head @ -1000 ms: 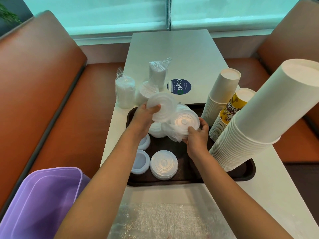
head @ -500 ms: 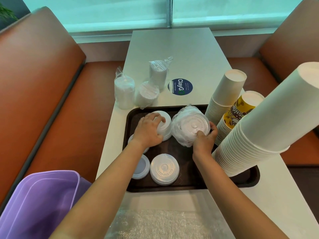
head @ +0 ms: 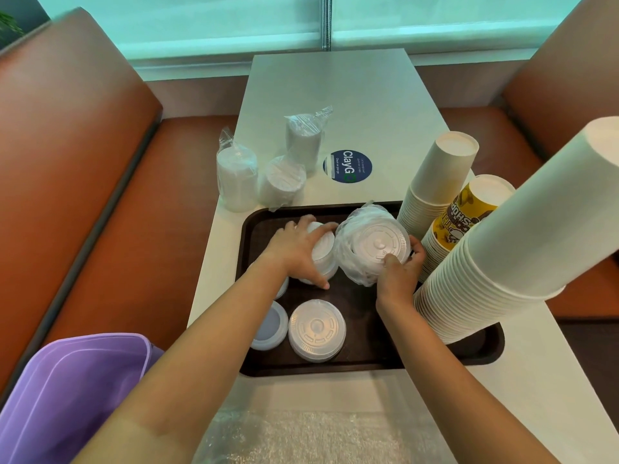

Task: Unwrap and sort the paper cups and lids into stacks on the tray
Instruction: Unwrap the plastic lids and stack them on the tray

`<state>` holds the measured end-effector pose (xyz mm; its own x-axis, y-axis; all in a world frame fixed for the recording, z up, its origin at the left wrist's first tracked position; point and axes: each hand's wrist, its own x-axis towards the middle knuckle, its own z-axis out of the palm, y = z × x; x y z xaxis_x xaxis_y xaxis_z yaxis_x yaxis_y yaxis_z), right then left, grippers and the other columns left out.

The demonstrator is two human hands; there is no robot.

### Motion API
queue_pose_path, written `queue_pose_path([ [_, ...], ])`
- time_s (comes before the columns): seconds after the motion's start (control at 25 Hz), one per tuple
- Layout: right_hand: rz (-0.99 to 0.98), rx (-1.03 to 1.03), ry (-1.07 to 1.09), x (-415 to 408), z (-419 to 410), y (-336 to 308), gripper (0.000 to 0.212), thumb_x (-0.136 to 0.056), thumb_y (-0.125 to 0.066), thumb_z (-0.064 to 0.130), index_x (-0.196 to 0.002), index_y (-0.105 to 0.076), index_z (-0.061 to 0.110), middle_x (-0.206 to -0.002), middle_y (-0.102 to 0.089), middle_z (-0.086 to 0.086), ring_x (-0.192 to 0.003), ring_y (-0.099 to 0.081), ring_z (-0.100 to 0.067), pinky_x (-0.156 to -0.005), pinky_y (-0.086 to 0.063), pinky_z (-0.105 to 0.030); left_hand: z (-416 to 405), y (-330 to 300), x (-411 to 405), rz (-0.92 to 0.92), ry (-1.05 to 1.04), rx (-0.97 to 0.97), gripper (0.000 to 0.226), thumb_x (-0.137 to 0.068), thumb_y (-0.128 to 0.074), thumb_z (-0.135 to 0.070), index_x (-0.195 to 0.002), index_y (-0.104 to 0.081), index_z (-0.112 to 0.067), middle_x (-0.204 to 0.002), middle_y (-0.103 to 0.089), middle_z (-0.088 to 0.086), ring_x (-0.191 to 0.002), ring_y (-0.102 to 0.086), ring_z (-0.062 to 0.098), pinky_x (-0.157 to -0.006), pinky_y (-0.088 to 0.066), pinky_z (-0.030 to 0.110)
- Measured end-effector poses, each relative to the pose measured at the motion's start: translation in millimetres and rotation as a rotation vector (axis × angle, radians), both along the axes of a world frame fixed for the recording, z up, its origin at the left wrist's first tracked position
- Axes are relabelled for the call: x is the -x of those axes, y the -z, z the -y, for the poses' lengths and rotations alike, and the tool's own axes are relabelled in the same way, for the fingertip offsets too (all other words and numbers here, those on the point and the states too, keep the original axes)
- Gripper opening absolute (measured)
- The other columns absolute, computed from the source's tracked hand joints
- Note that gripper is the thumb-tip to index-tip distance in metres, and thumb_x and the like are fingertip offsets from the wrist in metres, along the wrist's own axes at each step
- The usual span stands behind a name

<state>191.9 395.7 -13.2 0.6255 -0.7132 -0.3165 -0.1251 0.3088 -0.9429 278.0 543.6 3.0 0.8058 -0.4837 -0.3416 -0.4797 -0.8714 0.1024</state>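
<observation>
A narrow white rectangular bench [head: 328,95] is set between two padded orange-brown booth seats [head: 67,155], one on each side. A frosted window [head: 234,21] with a teal tint is seen behind, split by a grey vertical frame bar [head: 326,21]. Soft daylight is cast over the bench.

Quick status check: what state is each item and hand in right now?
Left hand: gripping small white lid stack on dark brown tray.
Right hand: holding plastic-wrapped lid bundle.
Three wrapped lid packs: unopened, on white table.
Paper cup stacks: unwrapped, leaning.
</observation>
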Motion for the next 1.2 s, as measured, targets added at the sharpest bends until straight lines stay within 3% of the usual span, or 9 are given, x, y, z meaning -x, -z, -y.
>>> queue_pose_path([
  [0.32,-0.018,0.030,-0.023,-1.5,-0.2,7.8,0.054,-0.088,-0.045,-0.009,-0.135,-0.037,0.016,-0.137,-0.044,-0.009,-0.127,-0.044,-0.024,-0.103,-0.042,-0.033,1.0,6.8,-8.6,0.082,-0.072,0.007,0.095,-0.071,-0.071,-0.045,-0.145,-0.012,-0.042,-0.150,-0.013,0.008,-0.127,-0.030,0.036,-0.095,-0.040,0.044],
  [0.44,-0.015,0.033,-0.031,-3.3,-0.9,8.9,0.054,-0.087,-0.046,-0.009,-0.135,-0.037,0.015,-0.136,-0.045,-0.010,-0.128,-0.044,-0.024,-0.104,-0.042,-0.033,2.4,8.7,-10.7,0.111,-0.052,-0.019,0.103,-0.071,-0.070,-0.050,-0.146,-0.001,-0.044,-0.153,-0.007,0.009,-0.133,-0.024,0.039,-0.105,-0.030,0.049],
  [0.56,-0.024,0.041,-0.061,-1.2,-2.9,8.5,0.054,-0.088,-0.046,-0.009,-0.135,-0.037,0.015,-0.138,-0.044,-0.010,-0.129,-0.043,-0.024,-0.100,-0.042,-0.029,-2.0,7.4,-13.1,0.066,-0.040,0.004,0.109,-0.071,-0.069,-0.055,-0.146,0.010,-0.044,-0.157,0.007,0.006,-0.142,0.000,0.041,-0.112,-0.011,0.057],
  [0.68,-0.011,0.058,-0.078,1.9,-3.6,4.6,0.053,-0.089,-0.047,-0.008,-0.135,-0.037,0.016,-0.138,-0.044,-0.009,-0.129,-0.043,-0.023,-0.099,-0.041,-0.027,-11.3,-4.1,-9.0,0.027,-0.192,0.425,0.090,-0.072,-0.067,-0.036,-0.148,-0.019,-0.034,-0.154,-0.014,0.007,-0.142,-0.014,0.031,-0.114,-0.017,0.055],
  [0.76,0.009,0.066,-0.084,3.4,-3.8,-0.1,0.052,-0.088,-0.047,-0.007,-0.134,-0.038,0.016,-0.137,-0.044,-0.008,-0.128,-0.043,-0.022,-0.100,-0.041,-0.028,-12.2,-15.3,3.1,0.201,-0.343,0.868,0.066,-0.068,-0.055,-0.019,-0.134,-0.049,-0.019,-0.135,-0.042,0.007,-0.125,-0.042,0.024,-0.107,-0.036,0.034],
  [0.84,0.033,0.086,-0.123,5.4,-6.4,-5.7,0.052,-0.088,-0.047,-0.008,-0.131,-0.038,0.019,-0.135,-0.045,-0.007,-0.125,-0.045,-0.020,-0.098,-0.043,-0.026,-3.2,-31.7,20.6,0.410,-0.332,1.058,0.041,-0.072,-0.051,-0.008,-0.111,-0.065,-0.010,-0.110,-0.056,0.002,-0.095,-0.056,0.016,-0.084,-0.044,0.013],
  [0.92,0.093,0.098,-0.183,8.7,-10.4,-11.4,0.051,-0.086,-0.046,-0.009,-0.125,-0.039,0.024,-0.131,-0.046,-0.006,-0.121,-0.047,-0.019,-0.093,-0.046,-0.024,11.9,-47.2,39.5,0.343,-0.138,1.034,0.024,-0.079,-0.055,-0.005,-0.098,-0.070,-0.010,-0.095,-0.064,0.001,-0.080,-0.058,0.013,-0.073,-0.047,0.016],
  [1.08,0.175,0.120,-0.253,13.1,-15.2,-19.6,0.049,-0.084,-0.045,-0.012,-0.118,-0.043,0.022,-0.120,-0.048,0.000,-0.115,-0.050,-0.019,-0.092,-0.047,-0.023,28.4,-51.5,51.0,0.191,0.020,0.490,0.034,-0.087,-0.062,-0.033,-0.121,-0.060,-0.027,-0.128,-0.053,-0.003,-0.119,-0.045,0.016,-0.098,-0.040,0.037],
  [1.2,0.181,0.107,-0.280,16.4,-15.8,-24.0,0.048,-0.085,-0.044,-0.012,-0.118,-0.045,0.023,-0.123,-0.047,-0.001,-0.115,-0.048,-0.018,-0.082,-0.046,-0.015,22.4,-50.7,49.5,0.214,-0.047,0.389,0.055,-0.087,-0.061,-0.043,-0.136,-0.042,-0.031,-0.141,-0.039,-0.002,-0.130,-0.036,0.018,-0.103,-0.036,0.040],
])
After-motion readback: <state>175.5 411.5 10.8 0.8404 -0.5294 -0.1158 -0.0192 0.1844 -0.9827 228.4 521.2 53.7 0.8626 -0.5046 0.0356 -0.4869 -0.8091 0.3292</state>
